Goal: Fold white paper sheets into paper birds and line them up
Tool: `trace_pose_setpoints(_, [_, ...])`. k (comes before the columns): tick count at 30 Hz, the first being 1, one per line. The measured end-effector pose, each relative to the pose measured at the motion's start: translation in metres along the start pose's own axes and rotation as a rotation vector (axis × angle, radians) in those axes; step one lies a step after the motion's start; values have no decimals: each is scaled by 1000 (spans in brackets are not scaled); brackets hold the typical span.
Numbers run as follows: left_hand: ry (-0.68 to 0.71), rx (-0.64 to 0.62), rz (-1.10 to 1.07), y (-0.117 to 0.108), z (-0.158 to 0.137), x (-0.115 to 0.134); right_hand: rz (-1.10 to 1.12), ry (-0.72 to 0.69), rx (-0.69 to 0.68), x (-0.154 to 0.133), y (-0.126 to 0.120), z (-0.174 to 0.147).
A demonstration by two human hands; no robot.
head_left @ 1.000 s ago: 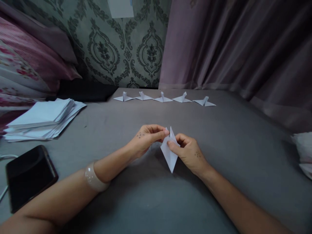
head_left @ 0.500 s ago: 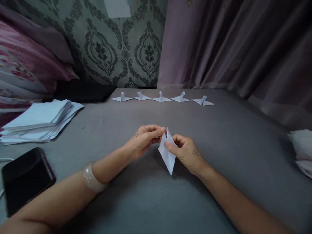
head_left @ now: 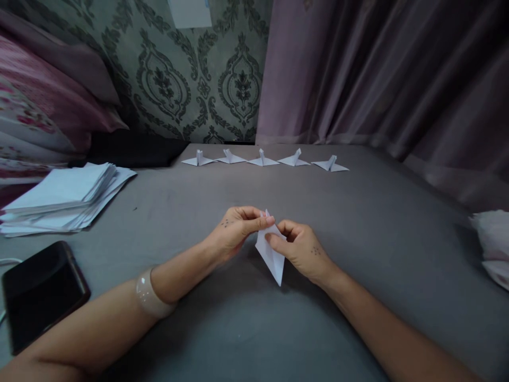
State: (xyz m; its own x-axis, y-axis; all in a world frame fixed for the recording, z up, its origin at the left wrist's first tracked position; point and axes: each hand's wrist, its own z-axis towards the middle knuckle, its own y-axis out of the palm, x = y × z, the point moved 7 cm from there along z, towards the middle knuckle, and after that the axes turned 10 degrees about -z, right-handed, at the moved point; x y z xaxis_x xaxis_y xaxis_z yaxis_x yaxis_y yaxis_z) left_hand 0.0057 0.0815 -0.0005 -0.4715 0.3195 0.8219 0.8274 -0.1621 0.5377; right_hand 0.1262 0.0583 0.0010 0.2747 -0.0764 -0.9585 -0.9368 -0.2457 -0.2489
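Observation:
A white folded paper (head_left: pixel 272 261), diamond-shaped with a split upper tip, is held between both hands above the grey surface. My left hand (head_left: pixel 240 229) pinches it near the top, the thumb lying across the front just under the two points. On the other side, my right hand (head_left: pixel 300 246) grips its right edge, thumb flat on the front face and fingers behind. The lower point hangs free, aimed down. Parts of the fingers behind the paper are hidden.
Several white folded paper birds (head_left: pixel 262 159) stand in a row at the back of the grey cloth surface (head_left: pixel 191 329). At left lie a stack of white paper (head_left: pixel 59 193) and a dark phone (head_left: pixel 45 294). A whitish bundle (head_left: pixel 495 239) sits at the right edge.
My left thumb has moved from the upper left edge onto the front of the paper near its tips. The paper's top has tilted slightly left. My right hand keeps its grip.

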Motion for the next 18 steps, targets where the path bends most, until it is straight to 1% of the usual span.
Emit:
trace_pose_setpoints(4, [-47,49,46,0,-2,-2,19,13,-9,3,2,1])
trace_pose_setpoints(7, [-33,53,48,-1,-1,0,87,42,-54,6,3,2])
trace_pose_setpoints(8, [-17,50,42,-1,-1,1,111,54,-49,8,2,3])
trace_pose_setpoints(9, [-1,45,42,-1,0,1,134,66,-27,10,-1,4])
trace_pose_setpoints(11, [9,42,74,-1,2,0,180,89,62,14,-10,8])
trace_pose_setpoints(13, [-46,31,129,-3,3,-6,238,115,142,20,-19,11])
trace_pose_setpoints(14, [-84,22,151,-3,3,-10,264,131,160,23,-22,12])
trace_pose_setpoints(16, [-131,24,167,-6,4,-14,300,156,143,27,-23,14])
trace_pose_setpoints(18, [-141,66,158,-11,5,-14,317,167,79,28,-20,15])
